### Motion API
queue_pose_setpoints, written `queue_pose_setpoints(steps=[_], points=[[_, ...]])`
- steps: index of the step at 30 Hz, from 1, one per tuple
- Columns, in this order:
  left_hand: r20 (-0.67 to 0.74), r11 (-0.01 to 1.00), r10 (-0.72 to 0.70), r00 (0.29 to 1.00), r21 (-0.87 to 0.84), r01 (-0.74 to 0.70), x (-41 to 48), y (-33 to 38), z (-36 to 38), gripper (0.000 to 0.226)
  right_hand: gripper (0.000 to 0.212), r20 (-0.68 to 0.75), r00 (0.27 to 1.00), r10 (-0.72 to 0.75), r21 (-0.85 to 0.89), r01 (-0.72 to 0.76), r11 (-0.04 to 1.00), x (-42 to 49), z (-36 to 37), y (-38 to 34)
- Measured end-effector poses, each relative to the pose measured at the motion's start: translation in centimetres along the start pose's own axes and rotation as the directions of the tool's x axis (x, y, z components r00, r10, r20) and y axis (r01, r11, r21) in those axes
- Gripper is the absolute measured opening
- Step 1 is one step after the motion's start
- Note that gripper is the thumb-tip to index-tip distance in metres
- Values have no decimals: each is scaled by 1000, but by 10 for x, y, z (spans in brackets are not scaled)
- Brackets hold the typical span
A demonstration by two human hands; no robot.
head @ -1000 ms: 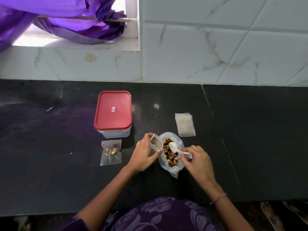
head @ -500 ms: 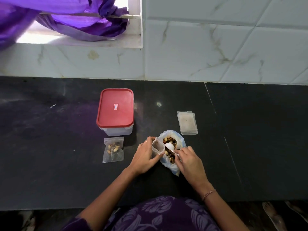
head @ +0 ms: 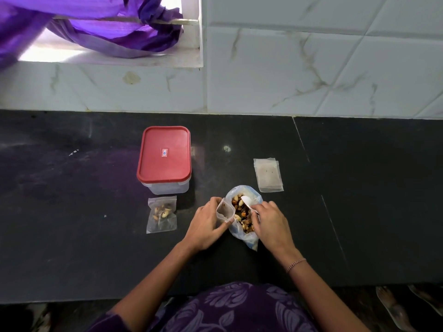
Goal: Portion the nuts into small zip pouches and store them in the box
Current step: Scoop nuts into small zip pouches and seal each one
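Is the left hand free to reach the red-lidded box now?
Likely not yet: the left hand grips an open pouch; the counter path to the box looks unobstructed.

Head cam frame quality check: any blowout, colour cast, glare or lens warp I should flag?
Head view: the window is blown out white; the purple curtain tints the left of the countertop violet; a small glare spot sits right of the box; wall tile joints slant and splay, typical wide-angle warp; left hand, right hand and nut bag read sharp.
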State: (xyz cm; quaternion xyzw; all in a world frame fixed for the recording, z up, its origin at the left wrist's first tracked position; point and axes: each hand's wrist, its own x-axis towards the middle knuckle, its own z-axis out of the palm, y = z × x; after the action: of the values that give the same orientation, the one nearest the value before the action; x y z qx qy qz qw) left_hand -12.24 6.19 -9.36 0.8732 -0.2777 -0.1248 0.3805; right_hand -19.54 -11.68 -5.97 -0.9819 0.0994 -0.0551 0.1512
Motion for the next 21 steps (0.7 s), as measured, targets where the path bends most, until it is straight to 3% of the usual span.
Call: queue_pose_setpoints(steps=[5,9,13,21], points=[[23,1000,-5,1000,-11,5,-3,-2,-1,44,29,66,998,-7,8,7,1000,-5,0,-1],[49,998,-11,999,-54,13,-5,-1,-2,45,28,74,984,162,159,-172,972,-3,1,-4],[96,993,-29,995,-114,40,-6,-1,0,46,27,222,913,341,366,-402,839,4,-3,-2],[102,982,-11,995,-188,30,-10,-1,2,45,25,404,795,452,532,-606,592,11,0,11]])
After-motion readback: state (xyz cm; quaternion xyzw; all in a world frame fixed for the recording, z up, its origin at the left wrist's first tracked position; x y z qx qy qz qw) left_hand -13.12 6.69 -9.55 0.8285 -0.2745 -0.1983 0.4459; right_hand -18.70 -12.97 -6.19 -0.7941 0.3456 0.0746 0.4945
